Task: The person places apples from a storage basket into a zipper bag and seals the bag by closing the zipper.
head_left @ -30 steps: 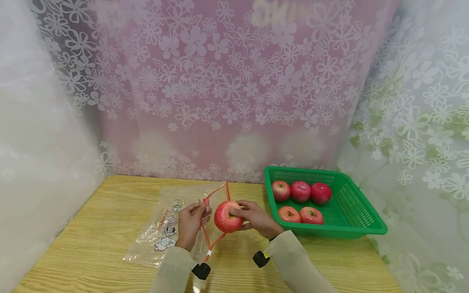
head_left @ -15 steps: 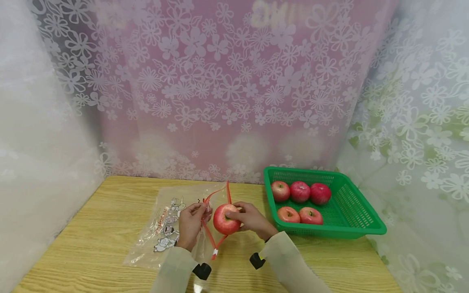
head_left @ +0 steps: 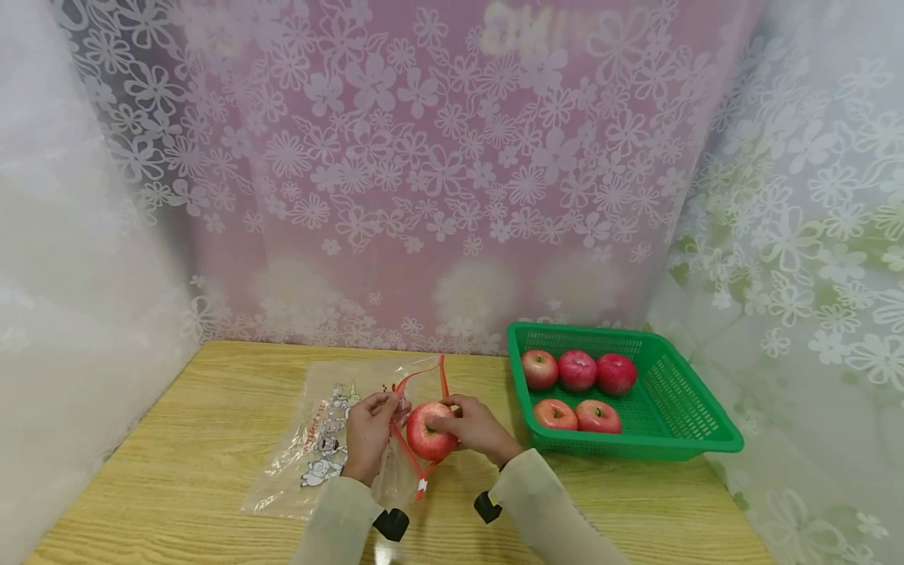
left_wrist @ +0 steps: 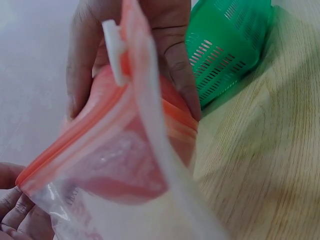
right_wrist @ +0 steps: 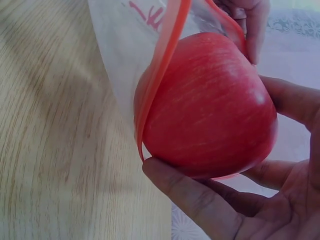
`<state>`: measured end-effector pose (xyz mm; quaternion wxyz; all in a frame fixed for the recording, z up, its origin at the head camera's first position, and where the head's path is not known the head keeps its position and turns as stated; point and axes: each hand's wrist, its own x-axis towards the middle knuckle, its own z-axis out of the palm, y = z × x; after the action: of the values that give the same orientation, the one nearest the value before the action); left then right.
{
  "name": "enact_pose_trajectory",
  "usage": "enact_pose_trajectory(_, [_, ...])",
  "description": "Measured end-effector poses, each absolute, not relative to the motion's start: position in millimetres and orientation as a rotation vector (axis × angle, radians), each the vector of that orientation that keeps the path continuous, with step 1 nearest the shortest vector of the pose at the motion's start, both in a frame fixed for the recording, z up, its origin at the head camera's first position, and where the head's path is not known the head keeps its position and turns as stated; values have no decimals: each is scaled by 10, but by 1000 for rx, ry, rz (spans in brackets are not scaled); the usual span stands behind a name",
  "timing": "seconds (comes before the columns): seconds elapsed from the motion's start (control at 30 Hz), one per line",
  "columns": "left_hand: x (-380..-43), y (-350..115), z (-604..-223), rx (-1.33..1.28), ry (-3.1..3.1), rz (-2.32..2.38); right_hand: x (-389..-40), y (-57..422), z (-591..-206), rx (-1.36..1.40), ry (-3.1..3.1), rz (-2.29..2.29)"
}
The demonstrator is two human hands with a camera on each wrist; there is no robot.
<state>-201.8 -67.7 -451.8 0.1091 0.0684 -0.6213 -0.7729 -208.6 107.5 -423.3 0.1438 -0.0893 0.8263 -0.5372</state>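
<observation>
My right hand (head_left: 475,428) grips a red apple (head_left: 429,431), thumb near its stem hollow. The apple sits in the mouth of a clear zip bag (head_left: 311,439) with an orange-red zip edge and printed cartoon figures. In the right wrist view, the zip edge (right_wrist: 159,75) lies along the apple's side, and a fingertip touches that edge. My left hand (head_left: 367,433) pinches the bag's zip edge beside the opening. Through the film in the left wrist view, part of the apple (left_wrist: 125,165) shows inside the bag. A white slider (left_wrist: 116,52) sits on the zip.
A green plastic basket (head_left: 678,345) stands to the right on the wooden table (head_left: 162,439), with several apples (head_left: 577,370) inside. Floral sheets surround the table at the back and sides.
My right hand has moved the apple a little left and down, further into the bag's mouth. The left hand stays almost in place, still pinching the zip edge.
</observation>
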Motion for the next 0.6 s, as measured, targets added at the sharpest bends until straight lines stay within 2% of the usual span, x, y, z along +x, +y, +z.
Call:
enact_pose_trajectory(0.37, [-2010, -676, -4510, 166, -1843, -2262, -2083, 1006, -4251, -229, 2539, -1388])
enact_pose_trajectory(0.6, [-2008, -677, -4518, 190, -1770, -2391, -2085, 1013, -4205, -210, 2467, -1478])
